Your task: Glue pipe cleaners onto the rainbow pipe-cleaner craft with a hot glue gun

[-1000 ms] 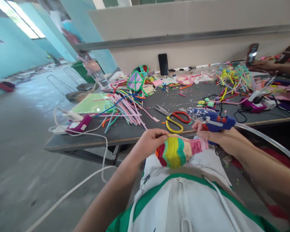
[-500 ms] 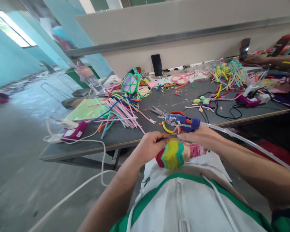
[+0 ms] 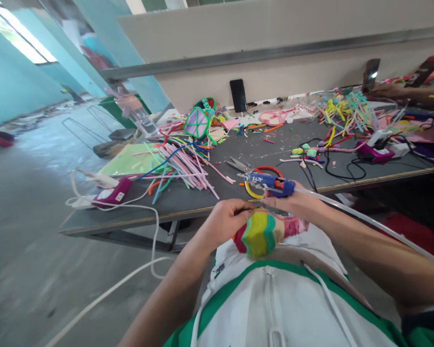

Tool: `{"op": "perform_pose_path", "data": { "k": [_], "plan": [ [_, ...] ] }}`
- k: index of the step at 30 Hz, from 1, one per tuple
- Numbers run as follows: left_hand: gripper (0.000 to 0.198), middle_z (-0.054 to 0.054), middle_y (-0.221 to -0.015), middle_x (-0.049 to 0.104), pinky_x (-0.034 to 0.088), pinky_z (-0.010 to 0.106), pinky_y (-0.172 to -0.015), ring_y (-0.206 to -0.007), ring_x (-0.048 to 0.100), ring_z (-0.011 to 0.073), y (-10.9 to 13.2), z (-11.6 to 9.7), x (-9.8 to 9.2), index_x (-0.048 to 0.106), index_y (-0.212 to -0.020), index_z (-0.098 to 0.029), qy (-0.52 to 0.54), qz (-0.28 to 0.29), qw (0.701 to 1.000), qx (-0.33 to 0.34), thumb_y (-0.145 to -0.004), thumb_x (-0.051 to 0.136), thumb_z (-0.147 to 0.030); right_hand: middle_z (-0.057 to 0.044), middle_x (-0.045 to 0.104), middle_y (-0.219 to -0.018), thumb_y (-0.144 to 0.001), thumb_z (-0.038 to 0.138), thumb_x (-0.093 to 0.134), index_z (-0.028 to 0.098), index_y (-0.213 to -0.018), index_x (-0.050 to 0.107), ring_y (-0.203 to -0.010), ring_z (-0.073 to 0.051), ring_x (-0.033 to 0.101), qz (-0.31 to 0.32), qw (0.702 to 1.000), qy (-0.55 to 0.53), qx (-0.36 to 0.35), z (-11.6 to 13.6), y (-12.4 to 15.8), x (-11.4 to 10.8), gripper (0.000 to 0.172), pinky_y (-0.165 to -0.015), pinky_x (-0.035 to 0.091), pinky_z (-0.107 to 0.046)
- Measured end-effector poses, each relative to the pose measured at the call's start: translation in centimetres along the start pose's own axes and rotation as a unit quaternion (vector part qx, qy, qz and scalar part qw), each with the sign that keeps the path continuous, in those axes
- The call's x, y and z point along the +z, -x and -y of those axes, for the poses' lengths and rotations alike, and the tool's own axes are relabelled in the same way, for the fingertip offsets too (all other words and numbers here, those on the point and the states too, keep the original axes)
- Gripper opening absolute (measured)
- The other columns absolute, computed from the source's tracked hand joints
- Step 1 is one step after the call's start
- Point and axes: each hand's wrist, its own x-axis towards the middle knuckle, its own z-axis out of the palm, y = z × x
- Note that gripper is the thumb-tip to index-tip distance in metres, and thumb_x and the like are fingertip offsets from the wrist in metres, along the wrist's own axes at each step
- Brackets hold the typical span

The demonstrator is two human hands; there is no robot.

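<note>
My left hand [image 3: 226, 219] is closed, its thumb and fingers pinching the upper left edge of a fuzzy striped craft piece [image 3: 258, 233] in red, green, yellow and pink. The piece hangs over my lap at the table's front edge. My right hand [image 3: 298, 202] is wrapped round a blue hot glue gun [image 3: 273, 184], its nozzle pointing left. From the gun's back a long clear glue stick [image 3: 365, 219] runs along my right forearm. The right fingertips are close to the craft piece's top edge; contact cannot be made out. Scissors [image 3: 269, 169] with red and yellow handles lie behind the gun.
Pink pipe cleaners [image 3: 188, 166] and a green sheet [image 3: 133, 160] lie at left, near a purple power strip [image 3: 112, 193] with white cables. A phone [image 3: 238, 95] leans on the back panel. Another person's hand [image 3: 386, 91] is at far right.
The right hand and glue gun have shifted slightly left and down, showing more of the scissors' red handle. The left hand keeps its pinch on the craft piece.
</note>
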Motion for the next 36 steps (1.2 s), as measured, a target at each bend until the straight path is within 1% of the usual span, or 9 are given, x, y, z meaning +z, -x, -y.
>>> {"op": "perform_pose_path", "data": {
  "k": [4,7,10,14,18,23,26,32,36],
  "plan": [
    [0.026,0.005,-0.091,0.074,0.053,0.027,-0.076,-0.083,0.068,0.0197,0.0,0.0,0.1,0.073,-0.099,-0.016,0.02,0.001,1.0,-0.001,-0.08,0.059,-0.026,0.001,0.068,-0.071,-0.071,0.035,0.068,0.021,-0.079,0.065,-0.062,-0.016,0.061,0.026,1.0,-0.013,-0.006,-0.5,0.0,1.0,0.016,-0.057,0.048,-0.025],
    [0.027,0.005,-0.092,0.074,0.052,0.026,-0.074,-0.083,0.068,0.0193,0.1,-0.1,0.3,0.073,-0.102,-0.016,0.013,0.004,1.0,-0.006,-0.08,0.058,-0.024,0.0,0.07,-0.079,-0.071,0.028,0.066,0.021,-0.081,0.063,-0.07,-0.016,0.063,0.033,0.999,-0.011,-0.013,-0.9,0.0,1.3,0.012,-0.061,0.048,-0.024],
    [0.028,0.005,-0.092,0.074,0.052,0.025,-0.074,-0.084,0.067,0.0197,0.1,-0.4,0.5,0.073,-0.102,-0.015,-0.009,0.004,1.0,-0.004,-0.08,0.058,-0.024,0.001,0.068,-0.079,-0.068,0.021,0.064,0.019,-0.085,0.062,-0.074,-0.017,0.063,0.044,0.999,0.007,-0.032,-0.6,0.3,1.4,0.017,-0.065,0.047,-0.024],
    [0.029,0.004,-0.094,0.074,0.052,0.026,-0.077,-0.088,0.067,0.0203,0.2,-0.6,0.7,0.073,-0.104,-0.016,-0.022,0.005,1.0,0.002,-0.081,0.057,-0.024,-0.001,0.065,-0.08,-0.07,0.02,0.06,0.017,-0.088,0.06,-0.074,-0.016,0.062,0.063,0.997,-0.002,-0.043,0.1,0.7,1.3,0.019,-0.068,0.047,-0.026],
    [0.031,0.004,-0.092,0.074,0.052,0.025,-0.073,-0.084,0.067,0.0199,0.2,-0.5,0.7,0.072,-0.107,-0.016,-0.032,0.006,0.999,-0.008,-0.082,0.056,-0.026,0.0,0.063,-0.078,-0.07,0.021,0.061,0.017,-0.086,0.06,-0.073,-0.015,0.06,0.059,0.997,0.006,-0.041,0.1,0.8,1.3,0.016,-0.068,0.046,-0.026],
    [0.03,0.004,-0.092,0.075,0.052,0.025,-0.076,-0.087,0.067,0.0204,0.1,-0.6,0.8,0.072,-0.105,-0.016,-0.046,0.001,0.999,0.001,-0.082,0.056,-0.025,0.001,0.062,-0.075,-0.068,0.02,0.059,0.018,-0.084,0.058,-0.068,-0.015,0.059,0.066,0.997,-0.008,-0.041,0.0,0.6,1.5,0.017,-0.066,0.046,-0.027],
    [0.03,0.004,-0.092,0.075,0.052,0.025,-0.074,-0.085,0.067,0.0199,0.1,-0.4,1.0,0.072,-0.105,-0.016,-0.044,0.001,0.999,0.0,-0.081,0.056,-0.024,0.001,0.061,-0.074,-0.066,0.02,0.059,0.019,-0.083,0.057,-0.066,-0.015,0.058,0.062,0.997,-0.012,-0.04,0.1,0.6,1.6,0.017,-0.065,0.046,-0.027],
    [0.031,0.004,-0.095,0.074,0.052,0.026,-0.078,-0.087,0.067,0.0203,0.0,0.3,1.0,0.072,-0.105,-0.016,-0.044,-0.003,0.999,-0.002,-0.081,0.056,-0.027,0.002,0.057,-0.069,-0.064,0.018,0.058,0.02,-0.078,0.057,-0.063,-0.014,0.054,0.055,0.998,0.013,-0.031,0.2,0.5,1.7,0.014,-0.061,0.044,-0.027],
    [0.031,0.004,-0.095,0.074,0.052,0.026,-0.078,-0.088,0.067,0.0199,-0.1,0.3,1.1,0.072,-0.105,-0.016,-0.046,-0.004,0.999,-0.001,-0.081,0.055,-0.027,0.003,0.057,-0.069,-0.065,0.017,0.057,0.02,-0.08,0.056,-0.062,-0.013,0.054,0.055,0.998,0.018,-0.036,0.0,0.4,1.7,0.015,-0.061,0.044,-0.025]
  ]
}}
